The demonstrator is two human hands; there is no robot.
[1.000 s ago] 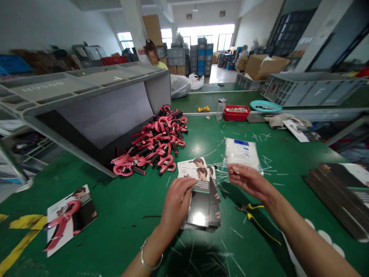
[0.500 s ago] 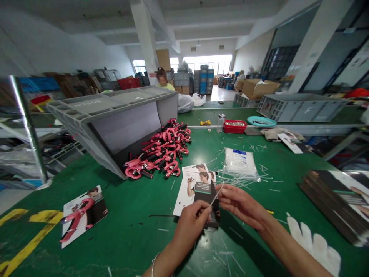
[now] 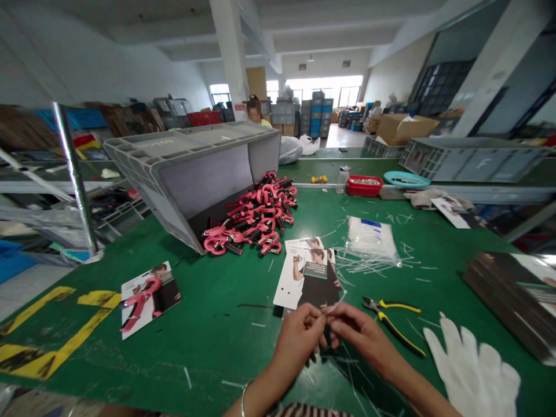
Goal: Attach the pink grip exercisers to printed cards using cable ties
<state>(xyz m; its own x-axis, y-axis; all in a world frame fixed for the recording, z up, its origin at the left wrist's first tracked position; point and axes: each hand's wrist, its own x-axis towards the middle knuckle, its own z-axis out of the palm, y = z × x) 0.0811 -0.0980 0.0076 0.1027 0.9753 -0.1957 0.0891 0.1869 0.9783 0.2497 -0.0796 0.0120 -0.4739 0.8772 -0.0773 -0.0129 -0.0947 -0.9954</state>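
A shiny metal pole (image 3: 75,179) stands at the far left, beside the green desk (image 3: 208,353), whose near left part carries scuffed yellow tape (image 3: 87,336). Next lies a printed card (image 3: 171,289) with a single pink-and-black hand grip (image 3: 139,304) on top of it. Behind these, a grey plastic crate (image 3: 182,142) rests on its side, and a heap of hand grips (image 3: 260,217) spreads from its mouth onto the desk.

At the centre, the left hand (image 3: 299,333), with a bracelet (image 3: 244,399) at the wrist, has thumb and fingers pinched closed on a thin white cable tie (image 3: 341,299). Several printed cards (image 3: 319,284) lie overlapped just beyond; whether the hands touch them cannot be told. The right hand (image 3: 358,330) meets the left fingertip to fingertip, its fingers curled and closed on the same tie.

Farther back stand a glass jar (image 3: 343,180) and, just beside it, a red tray (image 3: 365,190) of small items. In front of that tray, loose ties spill around a clear bag of cable ties (image 3: 369,234). Right of the right hand lie yellow-and-black pliers (image 3: 393,324), their handles spread, then a white glove (image 3: 473,365), and near the right edge a tall stack of printed cards (image 3: 508,301).
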